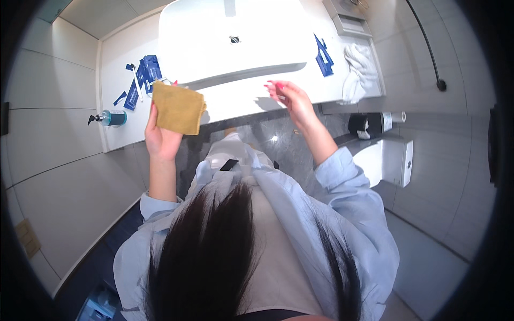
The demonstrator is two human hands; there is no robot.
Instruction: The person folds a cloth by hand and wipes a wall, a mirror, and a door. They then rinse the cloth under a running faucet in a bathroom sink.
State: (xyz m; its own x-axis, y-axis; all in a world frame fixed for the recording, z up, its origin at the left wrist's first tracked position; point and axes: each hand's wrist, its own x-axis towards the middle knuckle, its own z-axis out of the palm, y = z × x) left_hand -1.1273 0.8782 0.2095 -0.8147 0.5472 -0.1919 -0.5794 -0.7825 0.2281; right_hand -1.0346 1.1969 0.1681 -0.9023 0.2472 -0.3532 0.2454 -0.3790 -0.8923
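A folded mustard-yellow cloth (178,108) is in my left hand (164,140), above the front edge of the white countertop (233,98). My thumb lies along its left side, and the other fingers are mostly hidden behind it. To the right, my right hand (295,102) hovers over the counter's front edge with its fingers loosely bent and apart. Nothing is visible in its grasp, and its shadow falls on the counter. Beyond both hands stands a white washbasin (233,64) with a metal drain (234,39).
Blue packets (151,68), a toothbrush (137,82) and a pump bottle (112,118) occupy the counter's left side. More blue packaging (323,60) and a crumpled white towel (359,72) lie on the right. A white toilet (385,162) is low at the right, near a black tissue holder (373,123).
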